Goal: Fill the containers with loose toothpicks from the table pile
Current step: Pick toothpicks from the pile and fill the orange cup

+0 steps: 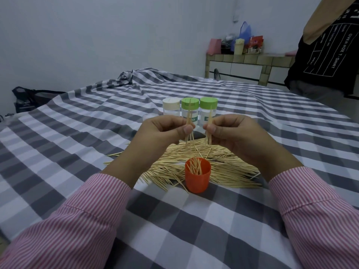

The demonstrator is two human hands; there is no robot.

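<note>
An orange cup (197,179) stands upright on the checked cloth, holding several toothpicks. Behind and around it spreads the loose toothpick pile (223,162). My left hand (165,131) pinches a small bunch of toothpicks (189,131) upright above the pile. My right hand (235,133) pinches another small bunch (209,131) beside it. Both bunches hang above and behind the cup. Three lidded jars stand in a row behind my hands: one with a cream lid (171,105), two with green lids (190,105) (208,104).
A clear lid or small dish (148,116) peeks out left of the jars. The grey-and-white checked cloth (87,133) covers the whole surface. A person in a black T-shirt (326,55) stands at the far right. A tiled counter (248,63) with bags lies beyond.
</note>
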